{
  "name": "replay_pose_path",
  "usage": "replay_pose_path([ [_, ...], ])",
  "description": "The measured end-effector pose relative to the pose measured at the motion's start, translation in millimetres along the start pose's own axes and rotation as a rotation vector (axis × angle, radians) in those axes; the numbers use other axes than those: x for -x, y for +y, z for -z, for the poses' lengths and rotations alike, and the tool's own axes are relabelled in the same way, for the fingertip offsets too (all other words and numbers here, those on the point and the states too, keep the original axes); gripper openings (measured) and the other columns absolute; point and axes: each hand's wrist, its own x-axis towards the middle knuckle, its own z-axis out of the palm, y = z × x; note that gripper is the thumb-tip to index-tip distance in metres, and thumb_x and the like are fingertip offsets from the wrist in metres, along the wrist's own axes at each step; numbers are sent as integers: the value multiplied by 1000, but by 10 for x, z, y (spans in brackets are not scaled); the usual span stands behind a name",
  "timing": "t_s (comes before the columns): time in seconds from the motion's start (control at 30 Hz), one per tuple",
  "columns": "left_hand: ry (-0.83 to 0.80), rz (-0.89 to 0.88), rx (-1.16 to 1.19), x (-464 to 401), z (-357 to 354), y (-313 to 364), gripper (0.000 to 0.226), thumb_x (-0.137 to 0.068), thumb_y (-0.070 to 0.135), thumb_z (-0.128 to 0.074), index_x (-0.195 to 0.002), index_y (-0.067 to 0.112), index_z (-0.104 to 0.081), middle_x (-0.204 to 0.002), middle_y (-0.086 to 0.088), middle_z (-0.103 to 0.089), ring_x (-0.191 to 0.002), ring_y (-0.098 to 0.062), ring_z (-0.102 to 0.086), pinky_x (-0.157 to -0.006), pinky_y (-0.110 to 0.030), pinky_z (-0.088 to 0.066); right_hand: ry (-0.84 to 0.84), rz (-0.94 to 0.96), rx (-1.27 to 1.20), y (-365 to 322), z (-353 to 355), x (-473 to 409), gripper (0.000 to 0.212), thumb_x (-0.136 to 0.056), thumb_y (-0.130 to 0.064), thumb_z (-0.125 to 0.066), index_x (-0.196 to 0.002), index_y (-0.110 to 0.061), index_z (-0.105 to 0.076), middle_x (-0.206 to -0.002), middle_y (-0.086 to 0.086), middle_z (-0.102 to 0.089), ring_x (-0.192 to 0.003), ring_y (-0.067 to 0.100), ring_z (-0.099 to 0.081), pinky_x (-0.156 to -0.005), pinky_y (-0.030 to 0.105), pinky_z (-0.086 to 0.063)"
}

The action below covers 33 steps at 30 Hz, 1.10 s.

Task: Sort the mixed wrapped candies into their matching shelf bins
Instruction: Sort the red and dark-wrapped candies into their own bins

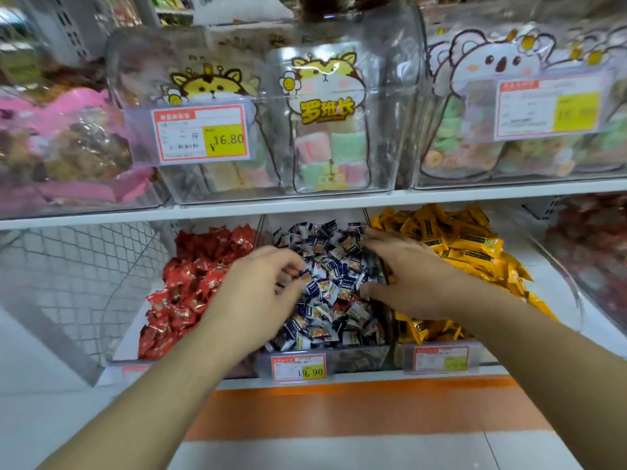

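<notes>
Three clear bins stand side by side on the lower shelf. The left bin holds red wrapped candies (190, 283). The middle bin (359, 359) holds small navy-and-white wrapped candies (334, 300). The right bin holds yellow wrapped candies (468, 245). My left hand (261, 293) hovers over the left side of the middle bin, its fingers curled and pinching a navy-and-white candy. My right hand (403, 273) lies flat, fingers stretched, over the right side of the middle bin by the divider to the yellow candies.
The upper shelf carries clear lidded bins with cartoon stickers (325, 106), pastel sweets and price tags (202, 132). A white wire basket (84, 266) stands left of the red bin. A clear bin of dark red sweets (597, 252) sits at the right. Below lies an orange floor stripe (366, 408).
</notes>
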Motion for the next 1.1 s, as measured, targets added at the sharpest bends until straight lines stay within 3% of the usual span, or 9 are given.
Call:
replay_pose_path([
  [0.07,-156,-22,62,-99,-267,150,20,-93,26,-74,-111,34,-70,-96,20,-63,-87,5,-60,-76,-8,-46,17,-1,-41,14,11,0,72,-101,-60,-48,-162,-36,-20,-171,-19,-4,-158,12,-1,-129,45,-6],
  [0.17,-315,8,57,-228,-646,252,24,-92,36,-74,-115,32,-69,-102,9,-70,-92,-11,-65,-83,-35,-59,19,-11,-87,41,21,-15,59,-107,-51,-39,-162,-35,-23,-171,-19,-7,-158,10,0,-129,46,-6],
  [0.23,-377,44,45,-272,-781,278,31,-91,41,-74,-119,29,-68,-108,4,-71,-100,-20,-65,-86,-42,-59,16,-13,-102,59,26,-30,56,-109,-47,-37,-162,-35,-24,-170,-19,-9,-158,10,0,-128,46,-6],
  [0.4,-371,94,128,-303,-839,319,22,-89,33,-80,-106,30,-67,-91,7,-66,-83,-17,-63,-74,-37,-57,6,-16,-96,73,35,-52,57,-109,-46,-37,-162,-34,-22,-170,-18,-8,-158,13,1,-129,44,-5],
  [0.57,-363,68,158,-275,-793,368,23,-86,28,-83,-96,31,-62,-91,7,-64,-82,-16,-61,-65,-27,-47,27,-32,-116,73,-2,-60,57,-108,-47,-37,-162,-35,-22,-171,-18,-9,-158,14,-2,-129,45,-6],
  [0.83,-269,72,183,-174,-719,338,24,-85,31,-84,-89,31,-60,-89,8,-65,-83,-11,-62,-74,-34,-56,37,-24,-123,64,-5,-24,57,-108,-46,-36,-162,-35,-22,-171,-16,-9,-158,17,-4,-129,44,-5],
  [1.0,-200,85,253,-146,-650,266,21,-89,21,-80,-86,31,-62,-83,5,-65,-74,-10,-61,-63,-16,-50,40,-18,-125,62,-17,-37,56,-107,-45,-38,-161,-36,-24,-171,-16,-10,-158,19,-7,-128,46,-6],
  [1.1,-176,138,337,-145,-611,264,20,-88,15,-81,-86,28,-65,-82,-2,-64,-73,-15,-62,-69,-27,-55,40,-27,-123,61,-27,-43,57,-106,-45,-38,-161,-37,-24,-171,-17,-10,-158,20,-8,-128,46,-6],
])
